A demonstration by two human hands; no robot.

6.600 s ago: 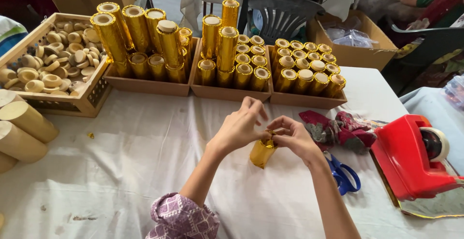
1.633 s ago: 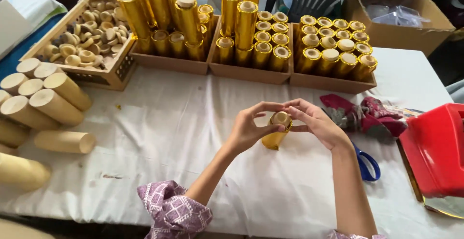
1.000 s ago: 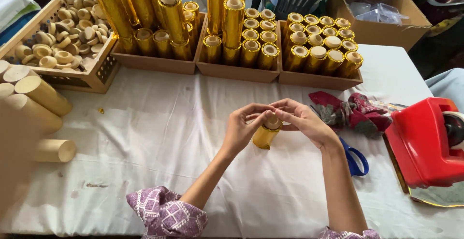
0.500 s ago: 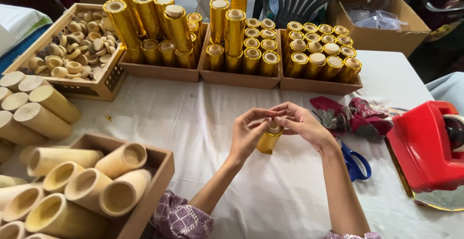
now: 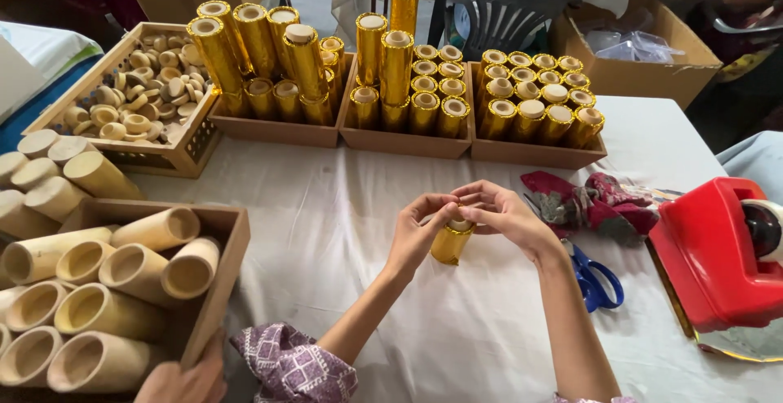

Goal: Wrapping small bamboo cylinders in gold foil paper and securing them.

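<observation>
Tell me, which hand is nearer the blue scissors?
Right. The right hand is just left of the scissors, a short gap apart; the left hand is farther left, beyond the gold tube.

- You have blue scissors [image 5: 594,276] beside a red tape dispenser [image 5: 711,252].
- A box of plain tubes [image 5: 106,289] sits at your left.
- Three trays of gold tubes [image 5: 408,85] stand ahead.

A box [image 5: 220,289] of plain tubes [image 5: 122,276] is sliding in from the left, with another person's hand [image 5: 183,378] pushing it
</observation>
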